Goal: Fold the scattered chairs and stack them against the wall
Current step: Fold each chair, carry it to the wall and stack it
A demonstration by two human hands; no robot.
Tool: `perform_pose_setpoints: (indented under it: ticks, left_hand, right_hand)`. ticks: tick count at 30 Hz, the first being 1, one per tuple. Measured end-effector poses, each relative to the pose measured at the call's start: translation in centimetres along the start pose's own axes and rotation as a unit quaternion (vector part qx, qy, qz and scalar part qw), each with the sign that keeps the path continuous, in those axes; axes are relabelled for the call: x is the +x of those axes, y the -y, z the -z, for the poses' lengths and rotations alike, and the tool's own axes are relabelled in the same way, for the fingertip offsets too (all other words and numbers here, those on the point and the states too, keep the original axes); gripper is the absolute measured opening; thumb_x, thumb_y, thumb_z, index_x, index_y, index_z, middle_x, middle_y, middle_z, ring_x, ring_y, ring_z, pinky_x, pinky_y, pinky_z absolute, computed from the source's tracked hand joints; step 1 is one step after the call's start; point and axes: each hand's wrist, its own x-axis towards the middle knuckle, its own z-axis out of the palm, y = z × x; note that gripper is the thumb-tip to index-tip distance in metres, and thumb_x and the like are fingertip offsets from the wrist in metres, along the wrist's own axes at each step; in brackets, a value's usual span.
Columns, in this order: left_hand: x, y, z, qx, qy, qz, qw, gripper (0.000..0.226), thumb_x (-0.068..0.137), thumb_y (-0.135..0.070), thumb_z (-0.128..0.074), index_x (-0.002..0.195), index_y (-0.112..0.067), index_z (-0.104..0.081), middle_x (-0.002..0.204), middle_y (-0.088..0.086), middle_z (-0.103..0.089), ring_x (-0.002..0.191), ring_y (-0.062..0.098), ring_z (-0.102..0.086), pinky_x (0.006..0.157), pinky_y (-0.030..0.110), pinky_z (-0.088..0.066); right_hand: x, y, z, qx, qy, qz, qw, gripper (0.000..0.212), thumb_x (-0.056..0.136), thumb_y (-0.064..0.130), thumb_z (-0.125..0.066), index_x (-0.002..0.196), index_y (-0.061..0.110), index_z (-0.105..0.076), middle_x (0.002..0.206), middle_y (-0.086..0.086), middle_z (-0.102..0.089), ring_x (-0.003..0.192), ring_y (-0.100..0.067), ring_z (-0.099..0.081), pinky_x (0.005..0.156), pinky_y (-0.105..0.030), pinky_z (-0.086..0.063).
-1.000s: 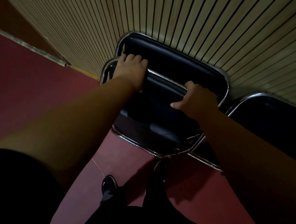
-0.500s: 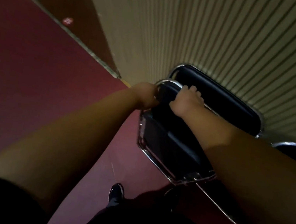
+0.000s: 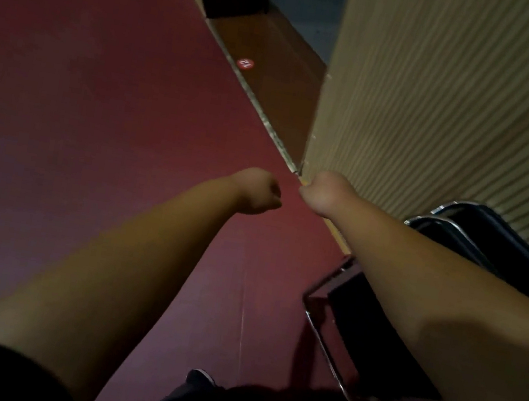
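Surface: dark red floor (image 3: 81, 102). Ribbed beige panel wall (image 3: 444, 107) at right; brown wooden strip (image 3: 282, 99) with round red sticker (image 3: 246, 63) far centre. Folded black chrome-framed chairs (image 3: 505, 249) lean against the wall, near right. Left hand (image 3: 261, 193) and right hand (image 3: 321, 192): fingers curled into fists, empty, apart from the chairs, to their left.

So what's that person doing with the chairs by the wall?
A person is tidying chairs away. The black folding chairs with shiny metal frames lean folded against the ribbed beige wall, on the person's right. Neither hand touches them: the left hand and the right hand are curled, holding nothing, out over the dark red floor.
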Motion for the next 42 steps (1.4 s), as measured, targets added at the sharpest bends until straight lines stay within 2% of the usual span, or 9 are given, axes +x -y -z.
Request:
perform_pose_setpoints:
  ticks: [7,13,18,22,24,29,35,39,42]
  left_hand:
    - [-8.7,18.3,3.6,-0.089,-0.045,0.082,0.992,0.034,0.104,-0.032,-0.062,0.126,-0.01,-0.074,0.118,0.011,-0.075,0.109,0.028,-0.069,0.088,0.032,-0.05]
    - [-19.5,31.6,3.6,-0.168,-0.114,0.209,0.957,0.033,0.104,-0.034,-0.062,0.119,-0.008,-0.076,0.11,0.013,-0.076,0.101,0.03,-0.069,0.091,0.04,-0.056]
    - [-30.0,39.9,0.9,-0.234,-0.168,0.323,0.902,0.033,0.103,-0.035,-0.063,0.117,-0.008,-0.076,0.106,0.012,-0.076,0.1,0.029,-0.07,0.086,0.037,-0.055]
    - [-38.5,44.5,-2.6,-0.29,-0.195,0.407,0.844,0.03,0.102,-0.033,-0.064,0.118,-0.011,-0.076,0.107,0.011,-0.076,0.1,0.027,-0.071,0.094,0.041,-0.057]
    - [-41.9,46.3,-4.1,-0.309,-0.198,0.444,0.817,0.028,0.101,-0.031,-0.065,0.115,-0.01,-0.077,0.104,0.011,-0.078,0.096,0.027,-0.074,0.092,0.04,-0.059]
    - [-50.4,51.7,-6.9,-0.333,-0.206,0.544,0.742,0.024,0.099,-0.029,-0.066,0.102,-0.008,-0.078,0.091,0.012,-0.079,0.09,0.026,-0.075,0.079,0.029,-0.056]
    - [-56.4,58.1,-7.0,-0.355,-0.213,0.618,0.668,0.024,0.099,-0.031,-0.067,0.098,-0.009,-0.077,0.087,0.009,-0.078,0.088,0.025,-0.076,0.084,0.035,-0.06]
    - [-58.6,62.0,-5.4,-0.345,-0.232,0.64,0.647,0.024,0.097,-0.031,-0.066,0.104,-0.011,-0.077,0.1,0.012,-0.076,0.097,0.029,-0.072,0.092,0.041,-0.058]
    - [-60.1,64.2,-4.7,-0.342,-0.274,0.643,0.628,0.021,0.097,-0.028,-0.066,0.105,-0.013,-0.078,0.101,0.01,-0.076,0.1,0.028,-0.071,0.094,0.039,-0.057]
  right_hand:
    - [2.4,20.6,-6.4,-0.1,0.018,0.113,0.988,0.039,0.096,0.04,-0.057,0.093,0.006,-0.076,0.091,-0.017,-0.073,0.099,-0.036,-0.071,0.076,-0.031,-0.048]
    - [0.2,36.9,-13.0,-0.152,0.078,0.223,0.96,0.04,0.098,0.044,-0.057,0.098,0.009,-0.077,0.092,-0.012,-0.073,0.099,-0.034,-0.07,0.08,-0.032,-0.054]
    - [-3.8,48.7,-19.6,-0.195,0.109,0.339,0.914,0.039,0.1,0.042,-0.057,0.105,0.008,-0.076,0.1,-0.014,-0.072,0.103,-0.035,-0.068,0.078,-0.031,-0.048]
    - [-7.8,56.6,-25.6,-0.231,0.158,0.415,0.866,0.038,0.1,0.04,-0.055,0.088,0.007,-0.071,0.084,-0.012,-0.064,0.095,-0.036,-0.067,0.073,-0.03,-0.043]
    - [-9.5,59.7,-28.6,-0.238,0.179,0.442,0.846,0.036,0.098,0.039,-0.055,0.083,0.008,-0.066,0.087,-0.015,-0.065,0.094,-0.037,-0.066,0.073,-0.03,-0.042]
    - [-14.6,68.4,-36.2,-0.264,0.228,0.528,0.775,0.035,0.1,0.038,-0.055,0.094,0.006,-0.068,0.098,-0.021,-0.064,0.097,-0.037,-0.063,0.074,-0.029,-0.039]
    - [-18.2,78.6,-42.6,-0.272,0.276,0.604,0.696,0.047,0.1,0.041,-0.053,0.108,0.0,-0.074,0.117,-0.023,-0.071,0.111,-0.04,-0.065,0.082,-0.032,-0.048]
    - [-18.9,84.9,-43.8,-0.252,0.313,0.612,0.681,0.039,0.102,0.032,-0.053,0.114,0.003,-0.076,0.118,-0.019,-0.073,0.116,-0.038,-0.065,0.083,-0.031,-0.047]
    - [-19.4,88.8,-45.1,-0.238,0.323,0.62,0.674,0.037,0.1,0.028,-0.054,0.112,0.002,-0.077,0.118,-0.021,-0.074,0.113,-0.039,-0.067,0.089,-0.034,-0.052]
